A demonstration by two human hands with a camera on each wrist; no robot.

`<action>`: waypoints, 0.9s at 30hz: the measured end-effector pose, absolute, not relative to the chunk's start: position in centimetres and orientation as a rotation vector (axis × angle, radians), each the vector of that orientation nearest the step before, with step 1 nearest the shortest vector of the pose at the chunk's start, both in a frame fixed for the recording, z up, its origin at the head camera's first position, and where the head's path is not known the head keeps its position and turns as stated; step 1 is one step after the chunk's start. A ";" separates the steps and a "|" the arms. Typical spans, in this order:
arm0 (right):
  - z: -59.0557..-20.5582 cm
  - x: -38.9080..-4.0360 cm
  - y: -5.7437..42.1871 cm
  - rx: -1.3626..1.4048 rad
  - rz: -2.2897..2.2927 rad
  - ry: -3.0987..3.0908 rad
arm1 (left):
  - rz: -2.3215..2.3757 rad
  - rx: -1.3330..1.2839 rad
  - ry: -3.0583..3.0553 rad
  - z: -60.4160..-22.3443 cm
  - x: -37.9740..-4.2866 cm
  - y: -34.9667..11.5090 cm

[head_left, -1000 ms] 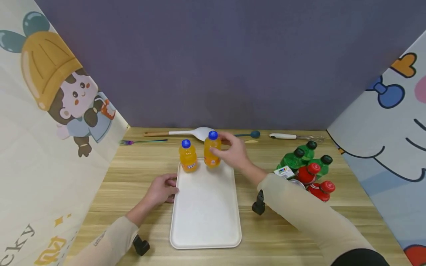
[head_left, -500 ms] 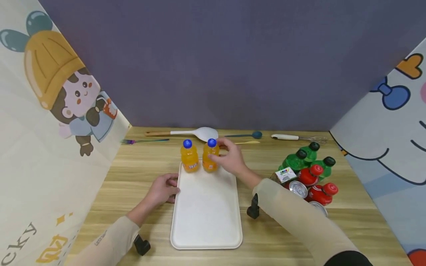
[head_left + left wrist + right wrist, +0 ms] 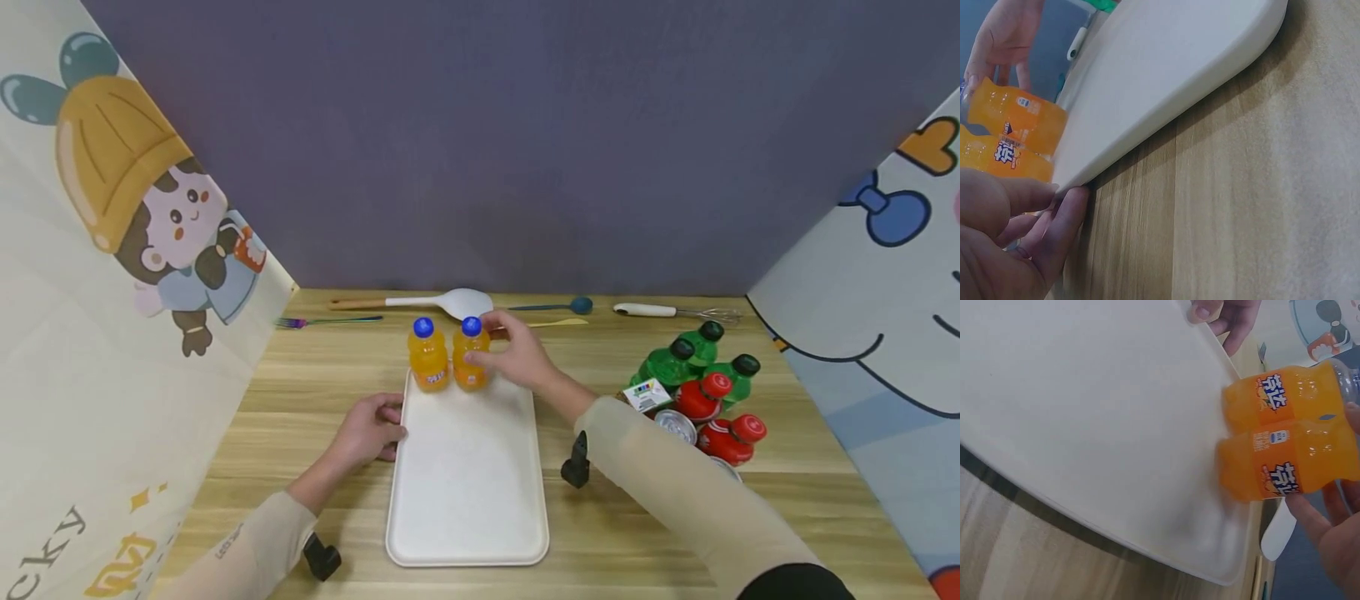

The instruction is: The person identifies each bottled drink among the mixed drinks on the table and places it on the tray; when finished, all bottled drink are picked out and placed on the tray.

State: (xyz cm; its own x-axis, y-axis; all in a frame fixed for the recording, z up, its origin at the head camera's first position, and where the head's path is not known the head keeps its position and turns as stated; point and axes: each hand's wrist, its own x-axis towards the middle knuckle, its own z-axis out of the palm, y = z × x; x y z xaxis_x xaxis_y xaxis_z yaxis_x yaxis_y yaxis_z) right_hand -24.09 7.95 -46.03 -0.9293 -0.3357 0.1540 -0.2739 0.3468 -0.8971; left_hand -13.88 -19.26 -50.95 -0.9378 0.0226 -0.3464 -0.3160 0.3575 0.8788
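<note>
A white tray [image 3: 468,483] lies on the wooden table. On its far end stand two orange soda bottles with blue caps, side by side and touching or nearly so: the left bottle [image 3: 428,360] and the right bottle [image 3: 470,365]. My right hand [image 3: 525,358] holds the right bottle, thumb in front and fingers behind it. With thumb and finger, my left hand [image 3: 365,429] pinches the tray's left rim; the left wrist view shows the thumb [image 3: 1032,194] over the edge. Both bottles' labels [image 3: 1272,394] face the tray in the right wrist view.
Green bottles [image 3: 663,364], red bottles [image 3: 726,439], a small carton [image 3: 647,395] and silver-topped cans [image 3: 675,426] cluster on the right. Along the back wall lie a fork [image 3: 326,321], a white spoon [image 3: 465,302], a blue spoon [image 3: 579,306], a yellow knife [image 3: 562,322] and a whisk [image 3: 675,312].
My right hand has lowered the right bottle onto the tray's far end and moved it slightly left, up beside the other bottle. My left hand stays at the tray's rim.
</note>
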 end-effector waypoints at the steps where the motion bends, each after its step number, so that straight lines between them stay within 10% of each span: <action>1: -45.8 -24.1 8.0 -0.564 -1.649 2.529 | 1.607 -0.263 2.324 -51.0 -13.9 -19.2; 27: -45.1 -24.0 6.8 -0.536 -1.587 2.535 | 1.595 -0.262 2.341 -50.9 -13.9 -19.1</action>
State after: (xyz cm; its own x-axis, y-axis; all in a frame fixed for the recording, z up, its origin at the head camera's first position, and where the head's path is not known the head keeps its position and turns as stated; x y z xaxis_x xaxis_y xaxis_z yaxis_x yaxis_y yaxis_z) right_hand -23.99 6.79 -45.08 -0.9327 -0.3471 0.0982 -0.2399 0.3937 -0.8874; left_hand -13.90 -19.09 -50.93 -0.9396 0.0161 -0.3418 -0.3122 0.3685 0.8756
